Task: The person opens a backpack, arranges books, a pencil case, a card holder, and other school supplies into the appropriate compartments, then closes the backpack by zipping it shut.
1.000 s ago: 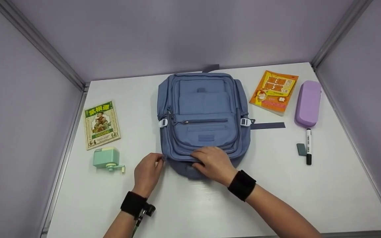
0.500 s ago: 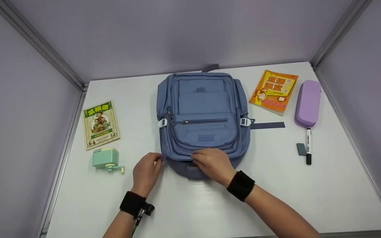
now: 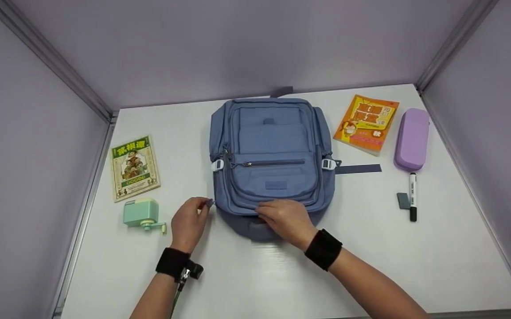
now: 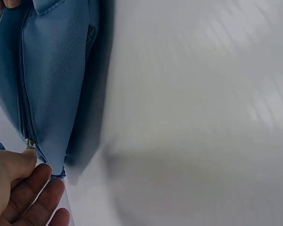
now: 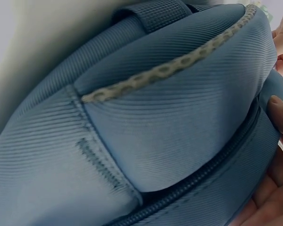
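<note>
A blue backpack (image 3: pixel 277 137) lies front side up in the middle of the white table. My left hand (image 3: pixel 189 223) is at its lower left corner and pinches a small zipper pull (image 4: pixel 30 144) between thumb and forefinger. From that pull, the zipper (image 4: pixel 23 84) runs along the bag's side in the left wrist view. My right hand (image 3: pixel 288 221) grips the bag's near edge, its thumb (image 5: pixel 280 110) against the fabric beside a dark zipper track (image 5: pixel 198 176). The right hand's other fingertips are partly hidden by the bag.
Left of the bag lie a green-and-cream book (image 3: pixel 135 168) and a mint-green crank pencil sharpener (image 3: pixel 142 213). To the right are an orange book (image 3: pixel 366 124), a purple pencil case (image 3: pixel 411 138), a marker (image 3: pixel 413 197) and a small dark green block (image 3: pixel 403 200). A dark strap (image 3: pixel 359 169) sticks out rightward.
My left hand has shifted left and slightly away from me with the zipper pull, out from the bag's corner. The right hand has stayed at the near edge.
</note>
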`<state>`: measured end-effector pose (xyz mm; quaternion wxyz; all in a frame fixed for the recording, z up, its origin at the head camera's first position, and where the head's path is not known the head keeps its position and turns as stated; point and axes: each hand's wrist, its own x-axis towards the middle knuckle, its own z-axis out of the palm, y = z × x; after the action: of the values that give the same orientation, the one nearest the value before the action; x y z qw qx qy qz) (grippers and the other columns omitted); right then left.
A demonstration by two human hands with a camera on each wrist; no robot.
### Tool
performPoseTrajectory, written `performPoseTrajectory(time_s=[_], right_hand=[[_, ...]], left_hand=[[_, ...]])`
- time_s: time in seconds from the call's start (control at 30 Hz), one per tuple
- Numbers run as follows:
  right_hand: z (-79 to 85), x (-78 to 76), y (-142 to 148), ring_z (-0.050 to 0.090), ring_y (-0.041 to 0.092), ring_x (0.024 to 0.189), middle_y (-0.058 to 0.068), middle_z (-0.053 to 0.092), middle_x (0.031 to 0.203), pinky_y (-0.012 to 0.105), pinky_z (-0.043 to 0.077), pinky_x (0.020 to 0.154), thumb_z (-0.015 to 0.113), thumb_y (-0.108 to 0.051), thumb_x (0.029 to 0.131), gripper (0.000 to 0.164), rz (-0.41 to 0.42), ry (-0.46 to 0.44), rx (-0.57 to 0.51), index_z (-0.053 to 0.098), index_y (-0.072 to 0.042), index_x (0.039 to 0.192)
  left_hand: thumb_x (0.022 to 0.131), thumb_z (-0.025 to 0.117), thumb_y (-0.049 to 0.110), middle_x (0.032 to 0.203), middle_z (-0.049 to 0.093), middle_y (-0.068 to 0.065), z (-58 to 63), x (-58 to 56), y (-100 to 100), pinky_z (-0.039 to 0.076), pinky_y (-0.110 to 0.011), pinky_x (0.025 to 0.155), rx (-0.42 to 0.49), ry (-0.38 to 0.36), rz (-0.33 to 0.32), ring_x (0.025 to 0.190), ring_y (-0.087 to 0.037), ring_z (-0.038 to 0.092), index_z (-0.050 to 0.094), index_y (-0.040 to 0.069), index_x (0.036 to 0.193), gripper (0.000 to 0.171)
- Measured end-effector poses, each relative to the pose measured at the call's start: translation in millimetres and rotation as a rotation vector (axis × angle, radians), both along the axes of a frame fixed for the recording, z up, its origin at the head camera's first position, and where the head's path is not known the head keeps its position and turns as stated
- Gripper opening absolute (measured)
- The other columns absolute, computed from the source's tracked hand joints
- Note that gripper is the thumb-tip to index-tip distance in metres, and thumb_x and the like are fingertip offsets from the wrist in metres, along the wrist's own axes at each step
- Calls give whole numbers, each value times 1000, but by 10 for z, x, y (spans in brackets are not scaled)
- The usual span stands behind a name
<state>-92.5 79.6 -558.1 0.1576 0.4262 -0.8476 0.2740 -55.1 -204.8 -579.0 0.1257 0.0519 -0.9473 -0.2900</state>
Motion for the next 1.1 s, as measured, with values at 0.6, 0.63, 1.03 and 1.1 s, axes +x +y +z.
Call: performPoseTrajectory(time_s=[0.6, 0.63, 1.03, 1.1], right_hand=[[10, -30, 41, 73, 12, 96, -5, 78, 105, 32, 59, 79, 78, -15, 92, 14, 1, 48, -60, 83, -18, 105], [9, -24, 55, 73, 13, 97, -5, 77, 105, 32, 59, 79, 78, -15, 92, 14, -2, 48, -60, 83, -18, 105], [22, -40, 93, 73, 13, 98, -3, 77, 108, 32, 59, 79, 78, -15, 92, 16, 24, 42, -46, 82, -19, 106], [25, -36, 87, 73, 13, 100, -2, 77, 109, 32, 59, 80, 78, -15, 92, 16, 36, 32, -40, 82, -18, 107]], left_hand=[[98, 68, 22, 101, 75, -7, 11, -836, -178, 52, -44, 79, 193, -204, 120, 91, -26, 68, 77, 8, 107, 19], [98, 69, 24, 101, 75, -7, 6, -875, -168, 51, -44, 79, 209, -216, 127, 91, -26, 68, 77, 9, 107, 19], [99, 68, 28, 104, 75, -8, -60, -1222, -214, 51, -42, 82, 308, -256, 181, 94, -26, 68, 77, 9, 111, 25], [99, 67, 28, 102, 75, -8, -71, -1240, -220, 51, -40, 80, 320, -258, 192, 92, -25, 68, 77, 9, 111, 24]])
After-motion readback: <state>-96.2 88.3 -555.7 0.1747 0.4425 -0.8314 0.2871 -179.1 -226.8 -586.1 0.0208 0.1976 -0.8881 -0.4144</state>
